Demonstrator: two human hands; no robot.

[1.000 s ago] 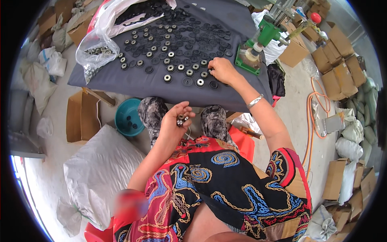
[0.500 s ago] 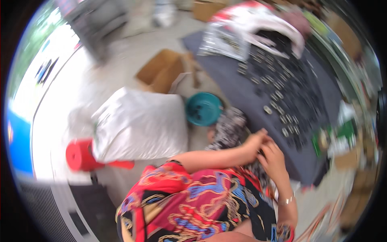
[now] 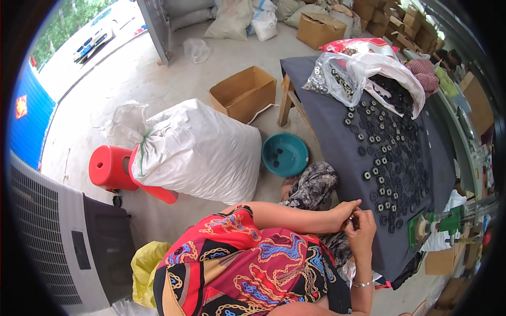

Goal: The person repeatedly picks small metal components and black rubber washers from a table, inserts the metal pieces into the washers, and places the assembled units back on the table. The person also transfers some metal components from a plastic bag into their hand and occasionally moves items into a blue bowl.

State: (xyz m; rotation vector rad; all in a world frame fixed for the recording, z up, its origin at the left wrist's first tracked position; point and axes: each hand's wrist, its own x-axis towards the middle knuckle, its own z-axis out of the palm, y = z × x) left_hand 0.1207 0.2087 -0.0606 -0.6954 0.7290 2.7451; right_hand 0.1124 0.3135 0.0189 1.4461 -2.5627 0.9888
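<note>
My left hand (image 3: 342, 215) and my right hand (image 3: 361, 229) meet in front of me at the near edge of the dark-grey covered table (image 3: 329, 113). Their fingers are closed together around something small and dark, mostly hidden by the fingertips. A bracelet circles my right wrist. On the tabletop just beyond lie many small round black pieces (image 3: 396, 181), some with metal ring centres (image 3: 380, 207). More black pieces spill from an open white bag (image 3: 412, 79). Beside it, a clear plastic bag (image 3: 337, 79) contains shiny metal rings.
A green bench machine (image 3: 448, 224) stands at the table's right edge. Left of the table are a teal basin (image 3: 285, 154) with a few black pieces, a full white sack (image 3: 205, 152), a red stool (image 3: 109, 167) and an open cardboard box (image 3: 245, 95). A grey slatted unit (image 3: 45, 226) is at far left.
My view has turned, so the table and sack sit differently in the picture, and the blur is gone. Both hands remain together, fingers closed, near the table edge.
</note>
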